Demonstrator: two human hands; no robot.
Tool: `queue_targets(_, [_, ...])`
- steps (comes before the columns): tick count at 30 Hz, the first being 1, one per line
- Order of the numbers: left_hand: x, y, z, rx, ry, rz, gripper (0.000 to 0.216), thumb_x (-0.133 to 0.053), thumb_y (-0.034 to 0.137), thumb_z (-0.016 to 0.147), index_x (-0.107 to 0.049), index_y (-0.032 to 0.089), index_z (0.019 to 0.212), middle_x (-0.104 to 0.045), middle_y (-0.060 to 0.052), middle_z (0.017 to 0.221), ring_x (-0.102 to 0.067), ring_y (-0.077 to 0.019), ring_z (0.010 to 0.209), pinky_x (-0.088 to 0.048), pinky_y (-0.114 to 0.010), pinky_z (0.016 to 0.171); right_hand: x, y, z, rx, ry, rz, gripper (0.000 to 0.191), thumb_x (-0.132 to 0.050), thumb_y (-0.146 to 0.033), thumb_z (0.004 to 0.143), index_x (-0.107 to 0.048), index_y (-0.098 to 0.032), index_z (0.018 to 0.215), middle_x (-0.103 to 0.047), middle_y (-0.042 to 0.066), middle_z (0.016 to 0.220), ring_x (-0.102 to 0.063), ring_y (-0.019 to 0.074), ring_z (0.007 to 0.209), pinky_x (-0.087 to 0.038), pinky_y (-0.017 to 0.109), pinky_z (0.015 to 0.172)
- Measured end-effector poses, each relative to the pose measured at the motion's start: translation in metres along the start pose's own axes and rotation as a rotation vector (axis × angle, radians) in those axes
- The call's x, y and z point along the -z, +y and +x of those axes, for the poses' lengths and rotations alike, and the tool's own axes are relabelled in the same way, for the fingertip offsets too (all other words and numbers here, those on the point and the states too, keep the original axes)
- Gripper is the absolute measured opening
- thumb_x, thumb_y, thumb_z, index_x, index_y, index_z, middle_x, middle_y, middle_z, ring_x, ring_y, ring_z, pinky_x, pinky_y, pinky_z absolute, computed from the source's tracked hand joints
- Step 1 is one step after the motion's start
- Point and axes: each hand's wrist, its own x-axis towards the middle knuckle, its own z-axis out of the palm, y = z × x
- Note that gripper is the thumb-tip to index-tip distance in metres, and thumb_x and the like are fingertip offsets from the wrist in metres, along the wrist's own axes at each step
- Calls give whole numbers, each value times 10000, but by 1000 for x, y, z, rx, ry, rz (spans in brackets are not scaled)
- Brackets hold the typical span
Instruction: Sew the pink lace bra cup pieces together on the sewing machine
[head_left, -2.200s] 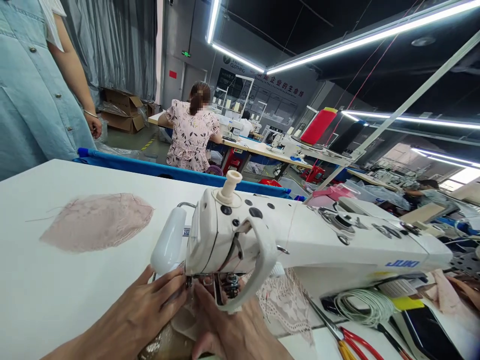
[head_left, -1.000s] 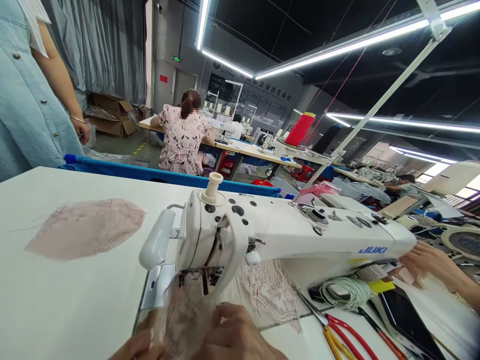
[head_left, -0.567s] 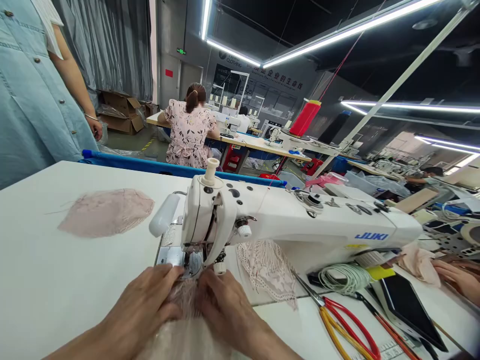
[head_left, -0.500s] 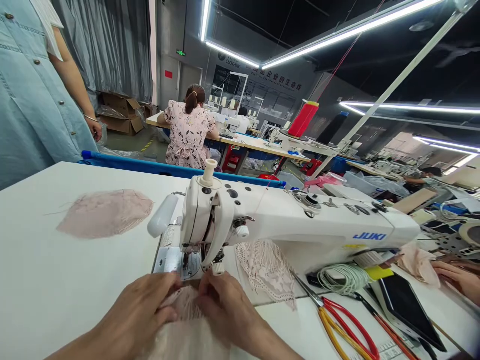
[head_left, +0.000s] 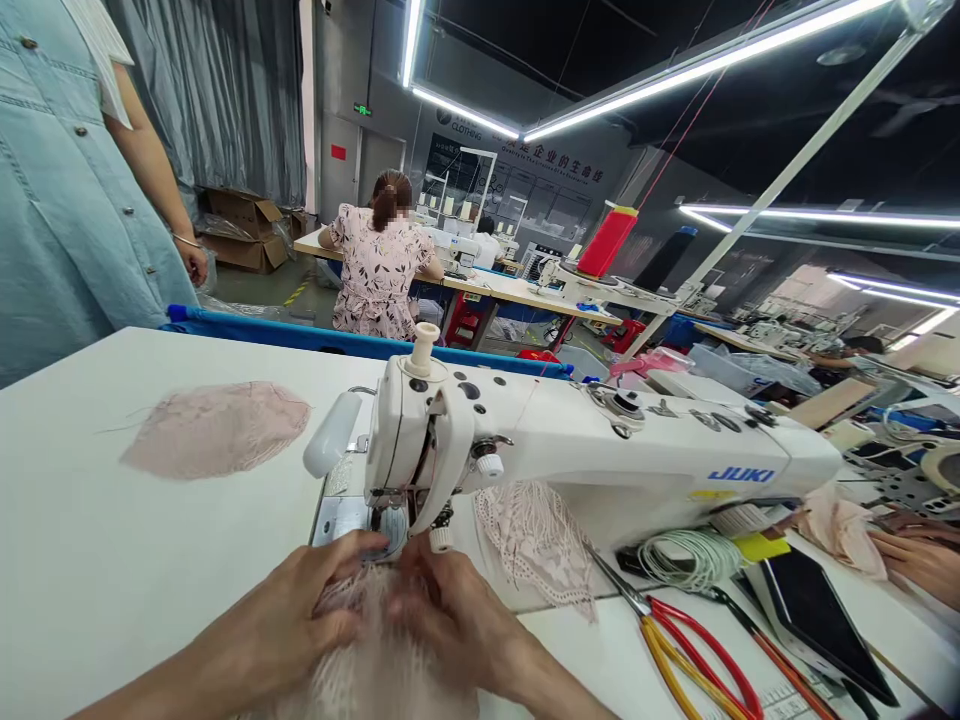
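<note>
Pale pink lace fabric [head_left: 375, 640] lies bunched in front of the needle of a white sewing machine [head_left: 600, 440]. My left hand [head_left: 300, 610] grips its left edge, fingertips close to the metal needle plate [head_left: 337, 515]. On the other side my right hand [head_left: 457, 610] pinches the same fabric just below the presser foot, its fingers partly blurred. Another lace piece [head_left: 532, 545] rests under the machine arm, right of the needle. A separate pink lace panel [head_left: 217, 430] lies flat on the table to the left.
Scissors [head_left: 660, 630] with red and yellow handles lie right of my right hand. Beyond are a coil of pale cord [head_left: 686, 557] and a black-screened phone [head_left: 817, 610]. A person in a denim dress [head_left: 75, 200] stands at left; another person's hand [head_left: 919, 550] is at far right.
My left fingers have moved forward and right, nearer the presser foot. The lace between my hands has bunched up and shifted toward the needle.
</note>
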Motion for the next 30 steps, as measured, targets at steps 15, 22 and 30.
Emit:
queue_targets(15, [-16,-18,2,-869,715,842,303,-370,67,948,-560,153,1168,-676,-97,1012,-631,-243,910,-463,-379,798,-12,14,9,133,226,-718,296,-587,-164,835,-420,-184,592,-379,-76,478,-298,77,441,-171,239,469])
queue_targets(22, [-30,-24,11,-939,623,792,288,-388,137,961,-621,214,1113,-692,-14,1045,-561,-157,1002,-335,-313,967,-9,13,9,289,465,-988,151,-588,-131,839,-582,-175,694,-610,53,659,-540,198,623,-291,305,579])
queue_targets(30, [-22,-35,14,-890,582,834,280,-382,175,959,-611,174,1121,-672,-80,1131,-548,-184,1079,-278,-370,1006,-17,11,2,577,348,-993,292,-663,-414,858,-643,-128,912,-708,78,853,-583,196,625,-417,342,571])
